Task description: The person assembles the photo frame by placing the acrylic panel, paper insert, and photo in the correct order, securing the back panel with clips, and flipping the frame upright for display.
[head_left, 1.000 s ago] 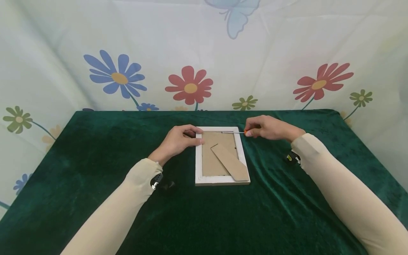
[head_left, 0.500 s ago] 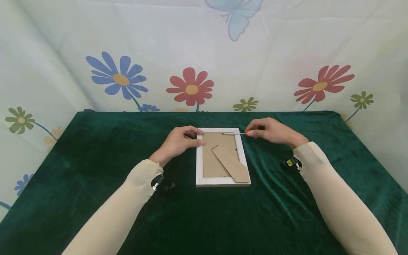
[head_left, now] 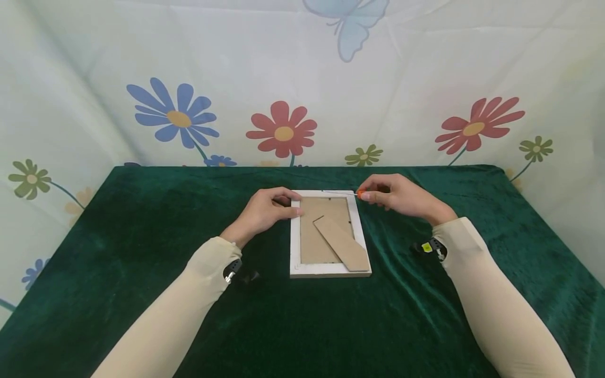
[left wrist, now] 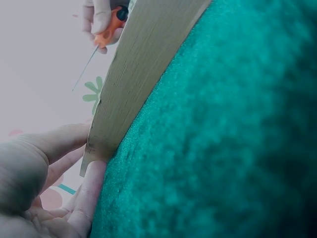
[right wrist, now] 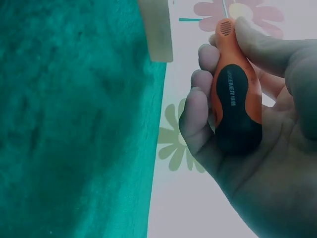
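Nearest the viewer, two forearms in cream sleeves (head_left: 175, 310) enter from the lower left and lower right of the head view and converge on the centre of the green velvet cloth (head_left: 142, 220).

At the centre of the frame a white picture frame (head_left: 295, 236) lies face down on the cloth. Its brown backing board (head_left: 314, 231) faces up, and the cardboard stand flap (head_left: 341, 243) lies diagonally across the board, pointing toward the lower right corner of the frame.

The left hand (head_left: 267, 209) rests on the upper left corner of the picture frame. The thumb lies flat along the left rail; the fingers curl over the far corner. In the left wrist view the fingers (left wrist: 59, 144) press against the frame edge.

The right hand (head_left: 394, 195) is at the upper right corner of the picture frame. It grips a small screwdriver (right wrist: 235, 94) with an orange and black handle, fingers and thumb wrapped around the handle. The thin metal shaft (head_left: 341, 192) runs leftward along the top rail of the frame.

Farthest back, a pale backdrop (head_left: 425, 63) printed with red, blue and green flowers fills the upper half of the frame.
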Demonstrator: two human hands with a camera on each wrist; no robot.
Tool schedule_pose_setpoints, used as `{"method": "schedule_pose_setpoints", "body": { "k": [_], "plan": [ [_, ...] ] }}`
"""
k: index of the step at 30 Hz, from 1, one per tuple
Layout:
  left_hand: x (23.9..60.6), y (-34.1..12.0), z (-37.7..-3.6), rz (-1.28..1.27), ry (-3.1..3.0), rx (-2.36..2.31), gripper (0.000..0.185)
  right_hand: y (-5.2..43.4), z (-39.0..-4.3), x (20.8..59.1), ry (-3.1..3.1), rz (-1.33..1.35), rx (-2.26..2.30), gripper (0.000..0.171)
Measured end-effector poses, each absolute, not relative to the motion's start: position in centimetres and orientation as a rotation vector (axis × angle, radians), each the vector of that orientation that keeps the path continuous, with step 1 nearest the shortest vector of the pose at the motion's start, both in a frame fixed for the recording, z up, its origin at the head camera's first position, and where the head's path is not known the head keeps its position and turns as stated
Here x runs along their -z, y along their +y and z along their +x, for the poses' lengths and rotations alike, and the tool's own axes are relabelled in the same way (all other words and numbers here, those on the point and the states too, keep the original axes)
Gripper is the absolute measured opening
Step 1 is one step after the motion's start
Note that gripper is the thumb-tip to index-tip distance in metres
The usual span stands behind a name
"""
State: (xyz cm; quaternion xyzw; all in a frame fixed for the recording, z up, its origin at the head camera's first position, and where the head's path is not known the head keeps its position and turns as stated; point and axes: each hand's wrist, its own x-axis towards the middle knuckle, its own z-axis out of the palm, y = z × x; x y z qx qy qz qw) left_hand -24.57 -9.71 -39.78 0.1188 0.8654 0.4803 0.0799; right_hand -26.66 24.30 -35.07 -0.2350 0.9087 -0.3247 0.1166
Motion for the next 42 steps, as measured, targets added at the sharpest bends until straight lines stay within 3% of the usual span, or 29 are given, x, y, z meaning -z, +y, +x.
{"method": "schedule_pose_setpoints", "body": {
  "k": [42],
  "plan": [
    [39.7, -9.9, -24.7, 0.368, 2.582, -1.423, 0.038, 21.0, -23.8, 33.0, 2.638, -0.994, 0.995, 0.019]
  ]
}}
